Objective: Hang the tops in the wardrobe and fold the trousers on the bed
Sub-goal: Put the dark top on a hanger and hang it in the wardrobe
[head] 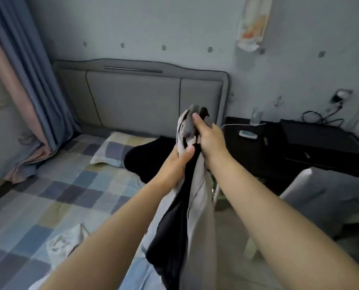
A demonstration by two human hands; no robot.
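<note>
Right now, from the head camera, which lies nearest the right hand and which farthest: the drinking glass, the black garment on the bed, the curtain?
From the right hand:
1. Black garment, on the bed just to its left.
2. Drinking glass, on the dark table to its right; nearly as close, so this order is uncertain.
3. Curtain, far left by the wall.

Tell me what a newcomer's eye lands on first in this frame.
Both hands, left hand below and right hand above, grip a bunch of grey and black clothes held up at centre. Behind them lie the checked bedsheet and a black garment near the pillow.
</note>
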